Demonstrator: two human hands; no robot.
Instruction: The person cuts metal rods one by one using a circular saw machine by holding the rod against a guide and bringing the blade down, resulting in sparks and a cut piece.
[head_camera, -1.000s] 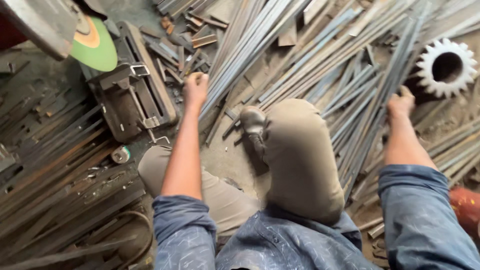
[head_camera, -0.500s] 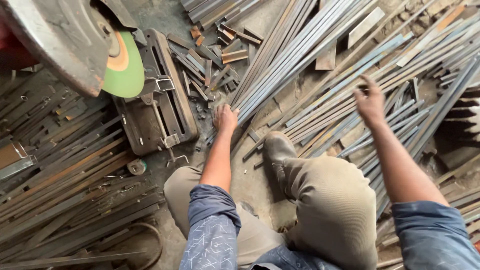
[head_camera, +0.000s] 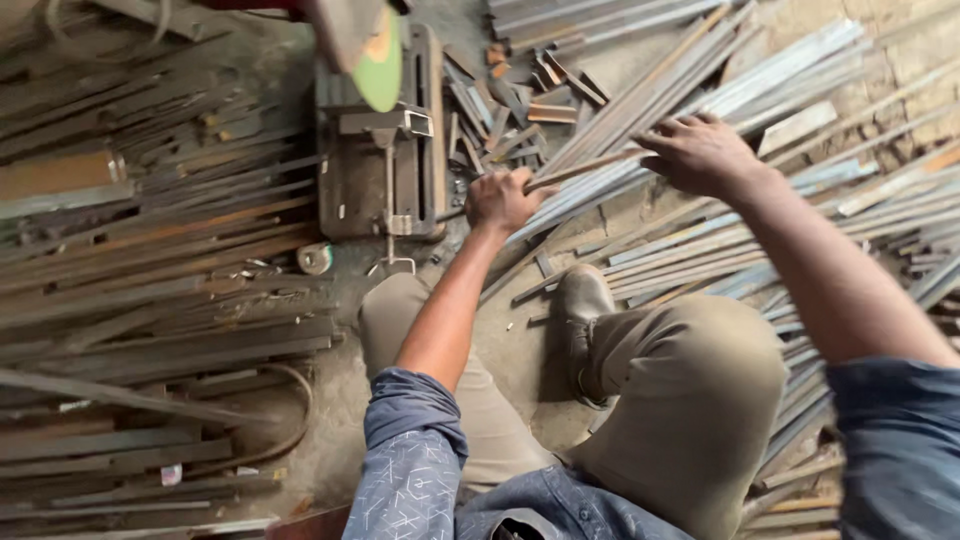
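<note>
Between both hands, thin rusty metal strip (head_camera: 585, 167) (long, flat), slightly tilted

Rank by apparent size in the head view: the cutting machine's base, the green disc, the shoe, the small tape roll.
1. Cutting machine's base.
2. Shoe and green disc look close; the disc is partly hidden and nearer the camera, so unranked.
3. Small tape roll.
</note>
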